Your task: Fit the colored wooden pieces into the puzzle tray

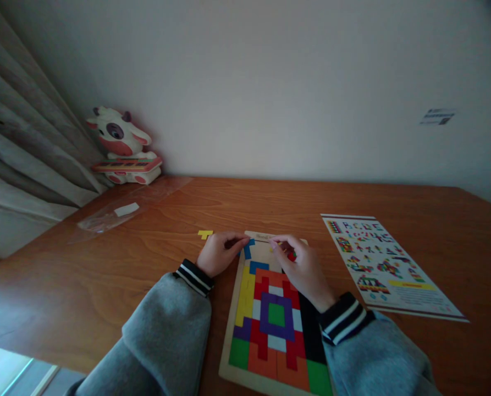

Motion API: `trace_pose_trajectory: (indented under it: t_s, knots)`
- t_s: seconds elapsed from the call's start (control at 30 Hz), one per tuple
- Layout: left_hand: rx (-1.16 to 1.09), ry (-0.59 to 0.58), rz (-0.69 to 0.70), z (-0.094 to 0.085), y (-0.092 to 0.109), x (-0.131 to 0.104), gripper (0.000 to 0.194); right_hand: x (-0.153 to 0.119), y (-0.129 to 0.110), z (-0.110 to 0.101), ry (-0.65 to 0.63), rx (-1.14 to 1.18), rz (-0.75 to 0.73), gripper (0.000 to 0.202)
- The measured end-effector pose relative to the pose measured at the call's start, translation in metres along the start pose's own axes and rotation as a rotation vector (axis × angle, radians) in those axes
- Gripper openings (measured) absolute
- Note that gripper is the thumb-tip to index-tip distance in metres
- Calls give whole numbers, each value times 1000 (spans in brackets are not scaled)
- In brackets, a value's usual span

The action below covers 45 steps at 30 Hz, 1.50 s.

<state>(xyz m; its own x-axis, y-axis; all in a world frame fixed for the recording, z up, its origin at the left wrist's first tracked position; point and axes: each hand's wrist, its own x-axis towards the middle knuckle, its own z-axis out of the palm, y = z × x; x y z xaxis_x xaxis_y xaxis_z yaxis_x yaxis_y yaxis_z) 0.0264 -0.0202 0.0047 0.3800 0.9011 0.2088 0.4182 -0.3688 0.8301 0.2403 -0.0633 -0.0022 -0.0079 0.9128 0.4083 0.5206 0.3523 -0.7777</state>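
A wooden tray puzzle (227, 360) lies in front of me, filled in part with coloured block pieces. My left hand (220, 254) is at its top left corner, thumb and index finger closed at the edge of a blue puzzle piece (248, 250). Over the upper right of the tray is my right hand (303, 269), thumb and forefinger pinched together; what they hold, if anything, I cannot make out. Bits of yellow, red and green show beneath that hand, partly hidden. Another blue piece (259, 267) sits lower in the tray, above the orange ones.
A yellow piece (205, 234) lies on the wooden table (245, 201) beyond my left hand. To the right is a printed pattern sheet (387, 264). A clear plastic bag (105, 220) and a cow toy with a keyboard (123, 146) are at the back left, near the curtain (26, 126).
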Motion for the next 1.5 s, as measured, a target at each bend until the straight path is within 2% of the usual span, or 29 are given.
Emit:
trace_pose_trajectory:
  t_s: [0.13,0.27,0.43,0.63,0.77,1.03,1.3,1.5]
  knots:
    - [192,-23,79,3,-8,0,25,0,3,0,-149,-187,-99,12]
    - [254,-15,159,5,-11,2,26,-2,1,1,-257,-322,-180,10]
    - [243,-6,245,1,-10,5,23,-3,1,1,-267,-316,-166,13]
    - [282,-121,383,-1,-14,7,17,-3,2,2,-271,-311,-126,15]
    - [327,-124,372,-3,-15,5,18,-3,2,3,-274,-312,-121,15]
    - [299,-209,375,-9,-6,2,19,-4,1,3,-284,-301,-124,12]
    - [277,-254,468,-10,-3,0,20,-4,3,4,-262,-309,-158,12]
    - [276,-275,477,-11,-4,0,18,-5,-1,1,-278,-294,-189,13]
